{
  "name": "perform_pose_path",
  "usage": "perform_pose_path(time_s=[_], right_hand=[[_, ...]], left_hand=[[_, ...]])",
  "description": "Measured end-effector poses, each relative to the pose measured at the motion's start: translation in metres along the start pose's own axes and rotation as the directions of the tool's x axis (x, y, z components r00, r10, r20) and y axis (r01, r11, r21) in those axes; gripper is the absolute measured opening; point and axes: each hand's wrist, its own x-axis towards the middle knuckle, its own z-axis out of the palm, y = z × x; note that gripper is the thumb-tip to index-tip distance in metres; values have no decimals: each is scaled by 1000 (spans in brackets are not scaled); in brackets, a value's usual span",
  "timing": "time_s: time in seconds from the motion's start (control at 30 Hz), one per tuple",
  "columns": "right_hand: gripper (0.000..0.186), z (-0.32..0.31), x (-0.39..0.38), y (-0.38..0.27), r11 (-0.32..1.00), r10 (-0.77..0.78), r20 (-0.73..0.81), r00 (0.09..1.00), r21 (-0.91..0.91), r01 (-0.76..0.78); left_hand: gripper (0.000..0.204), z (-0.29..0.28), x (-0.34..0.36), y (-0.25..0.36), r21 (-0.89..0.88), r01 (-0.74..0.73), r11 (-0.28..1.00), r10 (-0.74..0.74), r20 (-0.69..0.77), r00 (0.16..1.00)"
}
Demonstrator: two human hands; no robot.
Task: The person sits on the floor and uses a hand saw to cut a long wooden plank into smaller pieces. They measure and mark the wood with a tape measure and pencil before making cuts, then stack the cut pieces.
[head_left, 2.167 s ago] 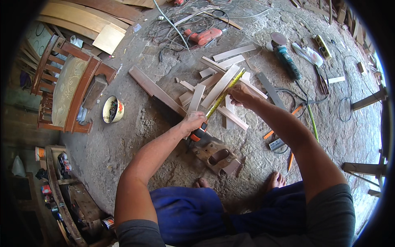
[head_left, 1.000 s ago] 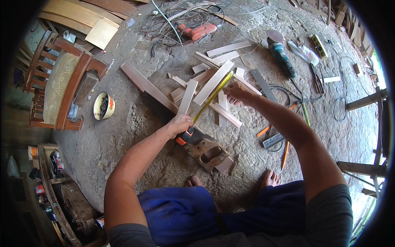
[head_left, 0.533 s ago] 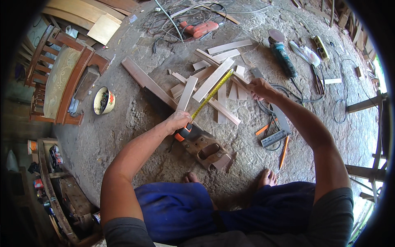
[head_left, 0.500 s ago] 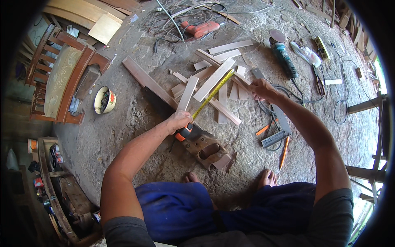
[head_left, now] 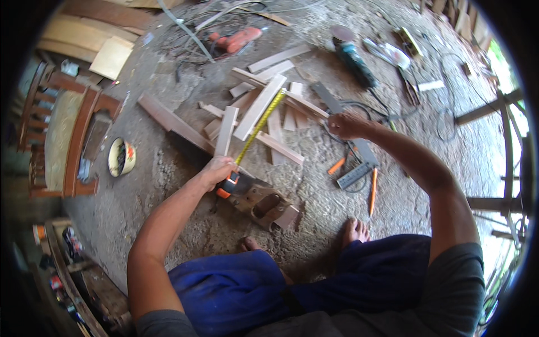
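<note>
My left hand (head_left: 219, 169) is closed around an orange and black tape measure (head_left: 227, 187). Its yellow blade (head_left: 260, 124) runs out away from me, beside a pale wooden strip (head_left: 259, 106) on a loose pile of similar strips. My right hand (head_left: 348, 124) has curled fingers and sits at the near end of a thin wooden strip (head_left: 306, 105); what lies inside the fingers is hidden. Just below my left hand lies a handsaw with a worn wooden handle (head_left: 261, 203). Its blade passes under a longer board (head_left: 171, 119).
On the right lie a try square (head_left: 355, 176), an orange pencil (head_left: 373, 191), a teal angle grinder (head_left: 355, 65) and pliers (head_left: 410, 89). A red power tool (head_left: 236, 40) rests among cables at the back. Left are an enamel bowl (head_left: 129, 158) and carved wooden furniture (head_left: 84, 135).
The view has shifted, so the scene sits further left. My right hand has moved right along the thin strip, uncovering more of it. My left hand still holds the tape measure.
</note>
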Motion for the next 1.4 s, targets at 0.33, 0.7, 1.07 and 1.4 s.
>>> perform_pose_path(time_s=[0.33, 0.7, 1.07, 1.4], right_hand=[[12, 7, -28, -13, 949, -108, 374, 921, -237, 208], [25, 50, -142, 5, 962, 153, 850, 504, -11, -273], [24, 65, -185, 26, 803, 408, 592, 695, 130, -582], [18, 98, -193, 61, 725, 517, 347, 782, 309, -616]], left_hand=[[16, -1, -3, 5, 51, 72, 996, -72, 0, 997], [15, 5, 5, -5, 74, 22, 997, -20, -31, 999], [13, 10, -3, 7, 90, 66, 994, -58, -87, 995], [14, 8, 0, 2, 106, 30, 994, -22, -74, 997]])
